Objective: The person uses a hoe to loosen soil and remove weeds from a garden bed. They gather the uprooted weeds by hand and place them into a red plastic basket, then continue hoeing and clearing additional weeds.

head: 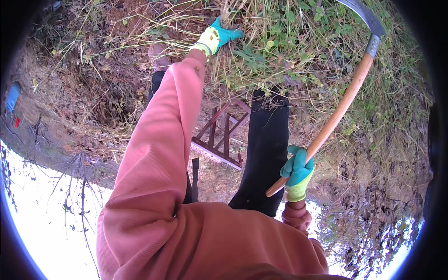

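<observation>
My left hand, in a teal-coated yellow knit glove, reaches forward to the ground. Its thumb and finger close around a bunch of dry grass stems; the palm side is hidden. My right hand, gloved alike, grips a sickle near the butt of its curved wooden handle. From a riveted metal ferrule the curved sickle blade runs out past the top edge of the view, so its tip is not seen. The blade is apart from my left hand, over green weeds.
Behind the grass, between my legs, stands a small reddish frame with crossed bars. My shoe and black trouser leg border the weeds. A blue object lies far left. Bare branches show lower left.
</observation>
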{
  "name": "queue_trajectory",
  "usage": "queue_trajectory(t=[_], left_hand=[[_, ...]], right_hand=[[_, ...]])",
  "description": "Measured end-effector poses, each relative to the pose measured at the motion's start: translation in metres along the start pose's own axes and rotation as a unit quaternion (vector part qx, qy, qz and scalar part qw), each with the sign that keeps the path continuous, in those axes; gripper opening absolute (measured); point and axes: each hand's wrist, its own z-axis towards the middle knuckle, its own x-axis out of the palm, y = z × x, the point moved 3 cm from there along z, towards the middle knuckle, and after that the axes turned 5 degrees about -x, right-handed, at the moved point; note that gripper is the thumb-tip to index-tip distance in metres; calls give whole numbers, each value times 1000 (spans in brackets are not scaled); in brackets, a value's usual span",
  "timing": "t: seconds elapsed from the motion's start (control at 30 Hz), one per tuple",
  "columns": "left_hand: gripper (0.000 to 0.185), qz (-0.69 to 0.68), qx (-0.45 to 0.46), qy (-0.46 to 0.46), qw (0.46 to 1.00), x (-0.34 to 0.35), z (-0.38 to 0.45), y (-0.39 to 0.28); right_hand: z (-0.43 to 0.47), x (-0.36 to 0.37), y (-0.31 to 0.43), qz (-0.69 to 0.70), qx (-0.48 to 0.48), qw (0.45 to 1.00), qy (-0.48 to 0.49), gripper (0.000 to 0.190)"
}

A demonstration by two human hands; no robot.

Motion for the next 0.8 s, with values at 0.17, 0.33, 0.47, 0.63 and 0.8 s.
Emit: queue_trajectory(t=[0.17,0.33,0.47,0.63,0.8], left_hand=[[69,50,-49,-65,995,-26,-60,28],[61,-36,37,30,998,-27,-109,25],[81,130,-36,123,983,3,-164,28],[75,227,223,81,945,51,-171,16],[76,245,227,-205,920,1,-115,-5]], right_hand=[[-4,-13,-25,51,46,997,23,30],[-13,-6,-71,163,80,981,64,43],[-11,6,-103,277,113,946,123,44],[-4,11,-113,305,111,934,152,48],[0,11,-111,310,125,933,132,39]])
